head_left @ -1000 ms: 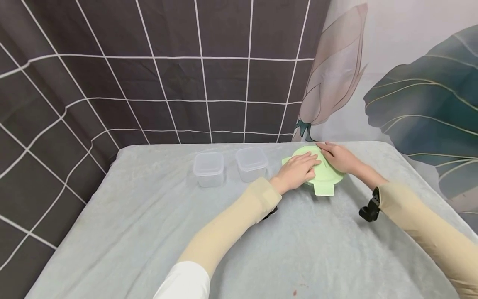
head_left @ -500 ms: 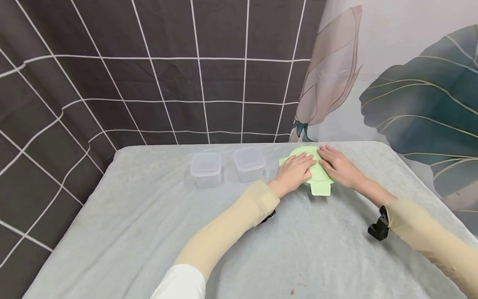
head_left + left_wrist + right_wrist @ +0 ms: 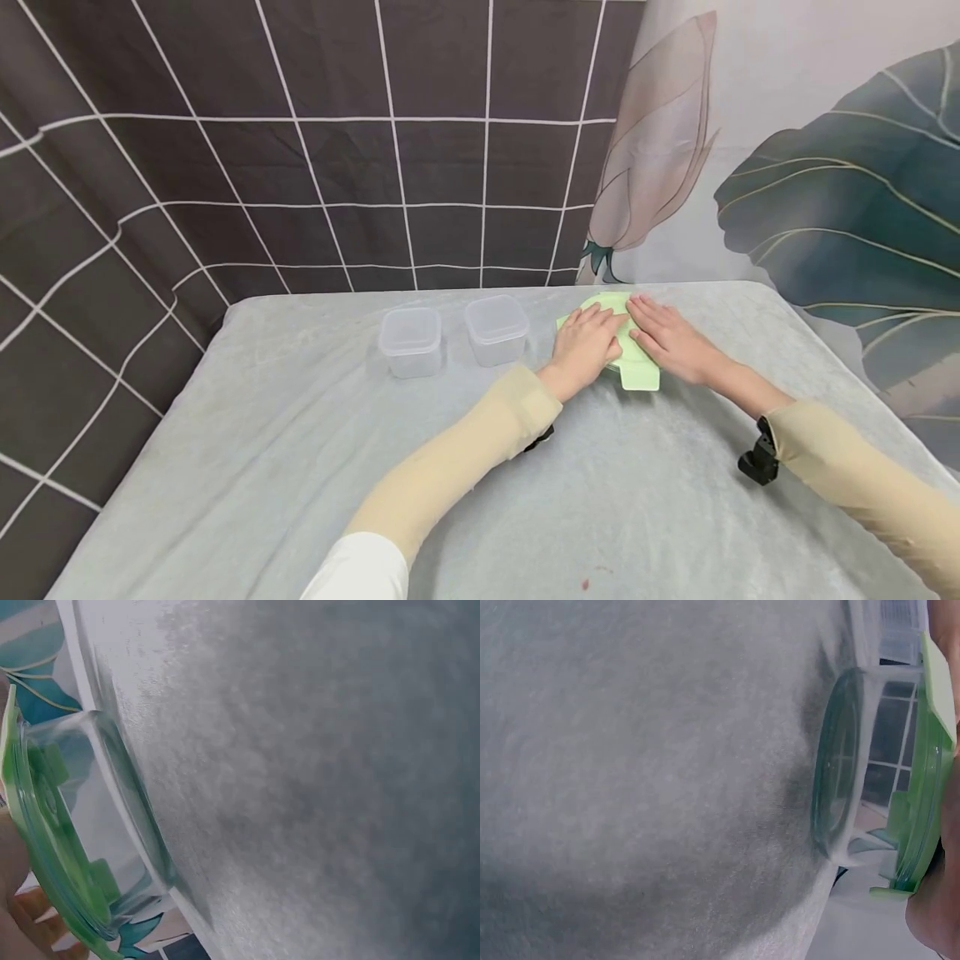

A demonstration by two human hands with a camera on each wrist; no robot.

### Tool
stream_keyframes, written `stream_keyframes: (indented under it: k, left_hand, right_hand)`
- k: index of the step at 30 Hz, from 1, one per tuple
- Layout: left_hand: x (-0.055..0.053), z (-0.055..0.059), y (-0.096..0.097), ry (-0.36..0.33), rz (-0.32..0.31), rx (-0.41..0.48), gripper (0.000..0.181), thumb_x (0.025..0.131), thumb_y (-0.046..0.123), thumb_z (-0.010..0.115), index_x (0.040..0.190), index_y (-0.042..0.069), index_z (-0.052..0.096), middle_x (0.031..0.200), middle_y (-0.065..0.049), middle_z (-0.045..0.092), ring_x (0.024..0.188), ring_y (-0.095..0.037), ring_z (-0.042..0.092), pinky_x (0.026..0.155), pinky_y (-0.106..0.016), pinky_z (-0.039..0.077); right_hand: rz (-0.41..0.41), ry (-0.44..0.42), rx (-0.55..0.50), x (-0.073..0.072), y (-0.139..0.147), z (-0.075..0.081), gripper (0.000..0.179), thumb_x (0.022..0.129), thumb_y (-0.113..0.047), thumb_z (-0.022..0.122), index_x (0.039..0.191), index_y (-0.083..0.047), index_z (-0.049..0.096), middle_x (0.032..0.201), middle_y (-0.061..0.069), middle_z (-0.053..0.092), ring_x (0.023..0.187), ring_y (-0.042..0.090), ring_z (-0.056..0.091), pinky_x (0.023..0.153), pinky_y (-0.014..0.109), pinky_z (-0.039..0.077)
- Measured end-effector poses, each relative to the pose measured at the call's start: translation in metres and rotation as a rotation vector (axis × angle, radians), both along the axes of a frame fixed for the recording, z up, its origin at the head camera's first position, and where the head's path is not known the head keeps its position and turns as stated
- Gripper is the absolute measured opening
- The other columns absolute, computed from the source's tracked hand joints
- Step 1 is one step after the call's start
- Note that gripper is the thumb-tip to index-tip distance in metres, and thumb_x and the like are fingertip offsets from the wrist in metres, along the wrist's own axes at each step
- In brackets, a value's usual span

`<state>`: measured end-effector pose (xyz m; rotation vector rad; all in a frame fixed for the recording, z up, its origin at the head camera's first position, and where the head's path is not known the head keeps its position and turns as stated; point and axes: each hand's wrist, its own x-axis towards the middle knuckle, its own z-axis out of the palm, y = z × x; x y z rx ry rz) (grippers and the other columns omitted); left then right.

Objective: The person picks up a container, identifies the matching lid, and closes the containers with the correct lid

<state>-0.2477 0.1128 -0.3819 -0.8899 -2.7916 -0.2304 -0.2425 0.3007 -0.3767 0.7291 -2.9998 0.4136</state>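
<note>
A clear glass food container (image 3: 112, 810) with a light green lid (image 3: 636, 362) stands upright on the cloth at the far right of the table. One lid flap hangs outward at the front. My left hand (image 3: 585, 343) rests palm down on the left part of the lid, fingers extended across it. On the right part lies my right hand (image 3: 675, 340), its fingers straight and pointing toward the far left. Between them they hide much of the lid. In the right wrist view, the green lid sits over the glass rim, and part of my hand shows at the right edge.
Two lidded clear plastic boxes (image 3: 411, 342) stand side by side left of the glass container. Grey cloth (image 3: 300, 467) covers the table. A dark gridded curtain (image 3: 330, 158) and a leaf-printed curtain (image 3: 840, 192) hang behind the table's far edge.
My right hand has shifted nearer along the lid's right side and now covers that edge. My left hand stays on the lid. The head view has drifted slightly.
</note>
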Motion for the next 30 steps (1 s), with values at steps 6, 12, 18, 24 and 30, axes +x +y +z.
stream_keyframes:
  k: [6, 12, 18, 24, 30]
  left_hand:
    - [0.003, -0.001, 0.001, 0.043, 0.085, -0.003, 0.047, 0.096, 0.037, 0.051, 0.14, 0.02, 0.049, 0.135, 0.005, 0.058, 0.129, -0.011, 0.049, 0.112, -0.025, 0.036]
    - [0.001, 0.002, -0.001, 0.069, 0.191, 0.002, 0.056, 0.09, 0.05, 0.055, 0.133, 0.014, 0.054, 0.122, 0.003, 0.062, 0.114, -0.012, 0.055, 0.098, -0.021, 0.046]
    - [-0.001, 0.004, -0.008, 0.081, 0.228, 0.066, 0.059, 0.083, 0.06, 0.06, 0.118, 0.013, 0.064, 0.107, 0.0, 0.063, 0.1, -0.015, 0.052, 0.081, -0.021, 0.048]
    - [-0.002, 0.009, -0.015, 0.034, 0.224, 0.16, 0.059, 0.08, 0.059, 0.067, 0.112, 0.01, 0.069, 0.108, -0.005, 0.062, 0.101, -0.019, 0.053, 0.087, -0.024, 0.047]
    - [0.0, 0.016, -0.02, -0.071, 0.228, 0.27, 0.043, 0.083, 0.043, 0.07, 0.107, 0.007, 0.072, 0.109, -0.01, 0.062, 0.1, -0.022, 0.057, 0.084, -0.028, 0.053]
  right_hand:
    - [-0.003, -0.019, 0.025, 0.003, -0.001, -0.002, 0.058, 0.104, -0.03, 0.034, 0.15, 0.004, 0.022, 0.156, 0.025, 0.02, 0.146, 0.043, 0.016, 0.116, 0.063, 0.015]
    - [-0.007, -0.006, 0.017, 0.002, -0.001, -0.002, 0.057, 0.104, -0.029, 0.034, 0.15, 0.004, 0.022, 0.157, 0.024, 0.02, 0.146, 0.042, 0.016, 0.116, 0.062, 0.016]
    - [-0.007, 0.011, 0.005, 0.001, -0.001, -0.003, 0.056, 0.104, -0.029, 0.034, 0.149, 0.005, 0.025, 0.156, 0.026, 0.022, 0.145, 0.042, 0.018, 0.115, 0.062, 0.017]
    - [-0.011, 0.007, 0.003, 0.002, -0.003, -0.002, 0.056, 0.104, -0.029, 0.034, 0.149, 0.004, 0.025, 0.155, 0.025, 0.023, 0.145, 0.043, 0.019, 0.115, 0.062, 0.018]
    - [-0.024, -0.008, 0.013, 0.003, -0.003, 0.0, 0.056, 0.104, -0.027, 0.034, 0.149, 0.004, 0.024, 0.156, 0.024, 0.021, 0.145, 0.042, 0.017, 0.116, 0.061, 0.017]
